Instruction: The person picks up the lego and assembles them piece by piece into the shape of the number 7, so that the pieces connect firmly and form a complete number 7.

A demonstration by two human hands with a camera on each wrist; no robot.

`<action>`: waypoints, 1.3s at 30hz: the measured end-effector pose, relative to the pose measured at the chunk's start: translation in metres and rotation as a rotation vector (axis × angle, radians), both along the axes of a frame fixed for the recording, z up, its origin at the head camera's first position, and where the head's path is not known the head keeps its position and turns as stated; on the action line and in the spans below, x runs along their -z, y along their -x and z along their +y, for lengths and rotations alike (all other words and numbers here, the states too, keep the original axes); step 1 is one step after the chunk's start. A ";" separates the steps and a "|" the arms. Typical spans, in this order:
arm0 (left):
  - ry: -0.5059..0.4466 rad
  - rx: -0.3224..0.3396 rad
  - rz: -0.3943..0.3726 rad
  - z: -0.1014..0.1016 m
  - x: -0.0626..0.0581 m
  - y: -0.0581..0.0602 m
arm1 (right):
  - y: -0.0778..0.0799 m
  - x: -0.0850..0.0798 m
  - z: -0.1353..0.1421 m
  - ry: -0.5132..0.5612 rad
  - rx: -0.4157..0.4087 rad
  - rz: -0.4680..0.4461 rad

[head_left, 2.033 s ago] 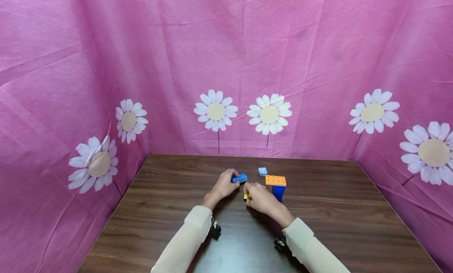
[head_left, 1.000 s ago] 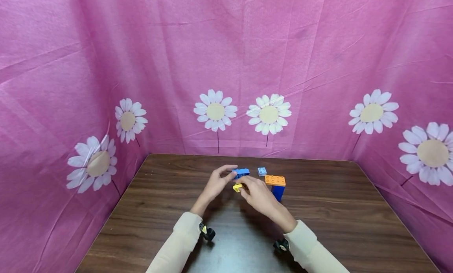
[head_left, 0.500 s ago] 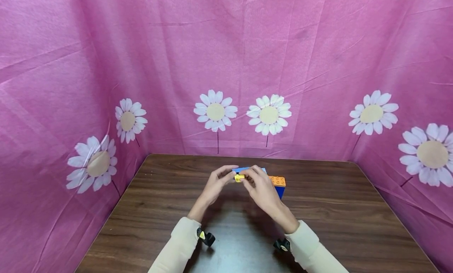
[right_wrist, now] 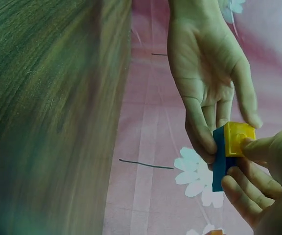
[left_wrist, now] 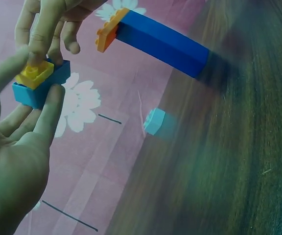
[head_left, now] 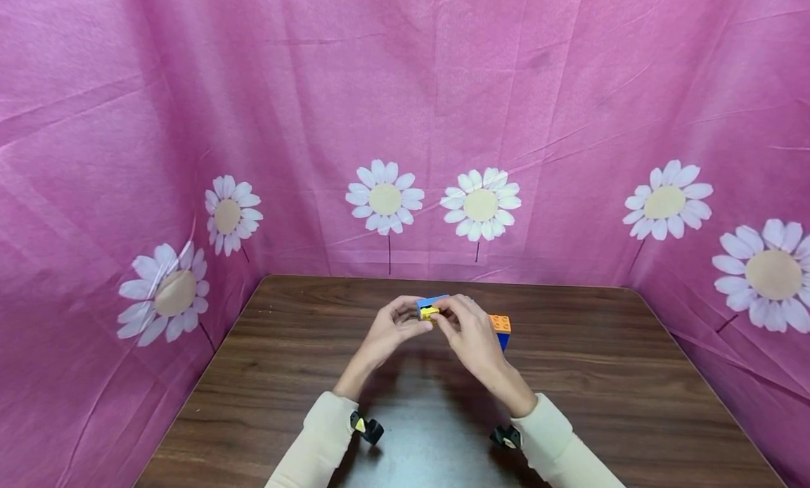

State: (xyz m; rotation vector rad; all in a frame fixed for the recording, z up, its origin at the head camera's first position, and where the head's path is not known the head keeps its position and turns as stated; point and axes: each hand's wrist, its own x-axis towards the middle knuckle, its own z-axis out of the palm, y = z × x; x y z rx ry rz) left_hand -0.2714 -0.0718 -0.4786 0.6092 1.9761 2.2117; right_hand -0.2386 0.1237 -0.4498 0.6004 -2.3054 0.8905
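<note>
Both hands meet in the air over the far middle of the table. My left hand (head_left: 387, 335) pinches a blue toy building brick (left_wrist: 38, 96), its hollow side turned toward me. A smaller yellow building brick (right_wrist: 235, 139) sits against one end of that hollow side. My right hand (head_left: 473, 339) holds the yellow brick, the thumb (right_wrist: 258, 148) pressed on it and the fingers at the blue brick. In the head view the fingers partly cover both bricks.
Right of the hands stands a dark blue tower (left_wrist: 163, 41) topped by an orange brick (head_left: 502, 323). A light blue brick (left_wrist: 155, 121) lies on the brown table (head_left: 285, 389), hidden in the head view. Pink flowered cloth (head_left: 304, 122) encloses the table's back and sides.
The right hand has brought the yellow brick up and leftward to the blue brick, now lifted and turned hollow side out. The left thumb has shifted lower.
</note>
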 end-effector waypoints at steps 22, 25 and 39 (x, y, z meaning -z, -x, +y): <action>0.073 -0.079 0.220 -0.002 0.000 -0.006 | 0.002 -0.002 0.015 0.109 -0.163 -0.187; 0.085 -0.073 0.231 -0.002 0.000 -0.007 | 0.001 -0.002 0.016 0.105 -0.157 -0.188; 0.092 -0.043 0.253 -0.003 0.000 -0.004 | -0.001 -0.003 0.017 0.144 -0.115 -0.251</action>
